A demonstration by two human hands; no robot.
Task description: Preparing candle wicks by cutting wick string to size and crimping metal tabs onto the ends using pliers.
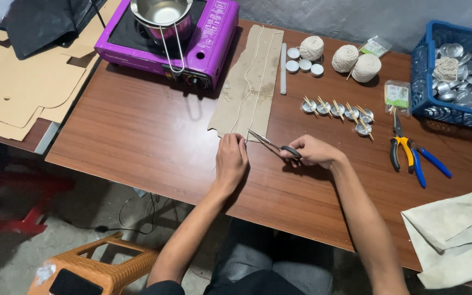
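Observation:
My left hand (231,158) pinches the near end of a thin waxed string (245,90) that runs along a long strip of brown cardboard (251,76) on the wooden table (154,136). My right hand (312,151) holds a pair of scissors (273,145) by the dark handles. The blades are open and point left toward the string, just right of my left fingers. Both hands rest close to the table, near its front edge.
A purple portable stove (208,38) with a steel pot (162,13) stands at the back. Balls of twine (356,63), several small tin cups with sticks (337,109), pliers (405,150), a blue basket of tins (427,82), a cloth (454,235), an orange stool (94,267).

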